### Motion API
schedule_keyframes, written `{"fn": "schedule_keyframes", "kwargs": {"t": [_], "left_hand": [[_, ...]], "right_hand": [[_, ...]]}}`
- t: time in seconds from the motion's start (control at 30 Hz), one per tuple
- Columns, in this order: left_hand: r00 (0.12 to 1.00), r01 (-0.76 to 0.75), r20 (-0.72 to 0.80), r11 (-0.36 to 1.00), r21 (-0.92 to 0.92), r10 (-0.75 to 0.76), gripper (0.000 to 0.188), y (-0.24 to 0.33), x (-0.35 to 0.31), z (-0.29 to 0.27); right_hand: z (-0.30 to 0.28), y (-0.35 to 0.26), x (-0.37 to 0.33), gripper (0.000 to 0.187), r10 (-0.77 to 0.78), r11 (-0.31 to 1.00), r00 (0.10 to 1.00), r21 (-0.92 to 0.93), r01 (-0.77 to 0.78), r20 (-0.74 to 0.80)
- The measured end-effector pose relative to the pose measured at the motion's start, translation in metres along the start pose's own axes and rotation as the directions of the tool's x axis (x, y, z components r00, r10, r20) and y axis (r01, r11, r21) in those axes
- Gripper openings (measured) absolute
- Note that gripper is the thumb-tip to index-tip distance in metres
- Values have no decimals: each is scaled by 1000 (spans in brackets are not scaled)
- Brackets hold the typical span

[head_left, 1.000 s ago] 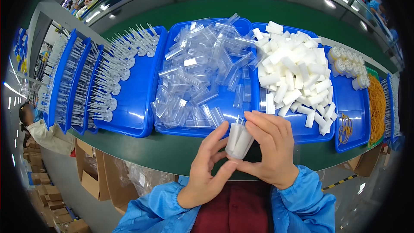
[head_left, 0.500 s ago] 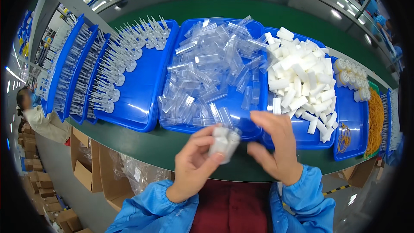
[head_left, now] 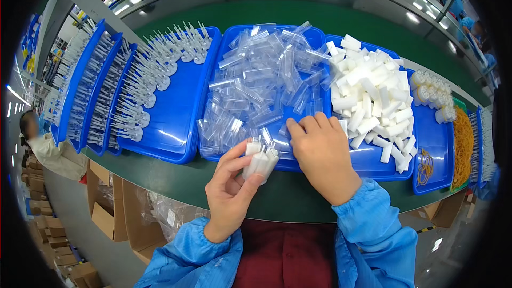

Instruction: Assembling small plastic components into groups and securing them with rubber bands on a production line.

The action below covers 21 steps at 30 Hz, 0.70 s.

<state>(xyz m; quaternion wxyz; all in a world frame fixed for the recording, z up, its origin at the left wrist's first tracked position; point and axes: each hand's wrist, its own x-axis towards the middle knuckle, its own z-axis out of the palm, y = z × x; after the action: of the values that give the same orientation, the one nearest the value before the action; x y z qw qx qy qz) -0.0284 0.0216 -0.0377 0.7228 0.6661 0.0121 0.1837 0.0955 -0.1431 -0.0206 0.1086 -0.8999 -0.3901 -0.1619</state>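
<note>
My left hand (head_left: 232, 184) is closed around a small bundle of white, rounded plastic pieces (head_left: 260, 164) with clear ends, held above the table's near edge. The fingers hide part of it. Knuckles up, my right hand (head_left: 322, 152) is at the right side of a blue tray (head_left: 284, 164) heaped with clear plastic sleeves (head_left: 256, 80). Its fingers are bent together and their tips are hidden, so what they grip cannot be made out. Just right of that hand lies a pile of white foam-like cylinders (head_left: 373, 93) in another blue tray (head_left: 368, 169).
At left, a blue tray (head_left: 176, 112) carries rows of white stemmed parts (head_left: 154, 74), beside several stacked, tilted trays (head_left: 80, 85). Rightward are rolls of pale tape-like pieces (head_left: 431, 93) and orange rubber bands (head_left: 462, 149). Open cardboard boxes (head_left: 136, 208) stand below the table.
My right hand has moved forward and left, from open beside the bundle to bent over the tray of clear sleeves. My left hand has shifted slightly left with the bundle, which is tilted differently.
</note>
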Motion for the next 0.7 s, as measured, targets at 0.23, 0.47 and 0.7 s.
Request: {"fn": "schedule_keyframes", "kwargs": {"t": [0.23, 0.47, 0.7], "left_hand": [[999, 21, 33, 999, 40, -22, 32, 10, -2, 9], [979, 123, 162, 992, 28, -126, 32, 13, -3, 23], [978, 126, 161, 991, 42, -131, 32, 11, -3, 29]], "right_hand": [[-35, 11, -8, 37, 258, 832, 956, 535, -144, -143], [-53, -8, -32, 51, 480, -185, 841, 966, -181, 249], [-39, 2, -52, 47, 359, -55, 899, 968, -247, 250]]}}
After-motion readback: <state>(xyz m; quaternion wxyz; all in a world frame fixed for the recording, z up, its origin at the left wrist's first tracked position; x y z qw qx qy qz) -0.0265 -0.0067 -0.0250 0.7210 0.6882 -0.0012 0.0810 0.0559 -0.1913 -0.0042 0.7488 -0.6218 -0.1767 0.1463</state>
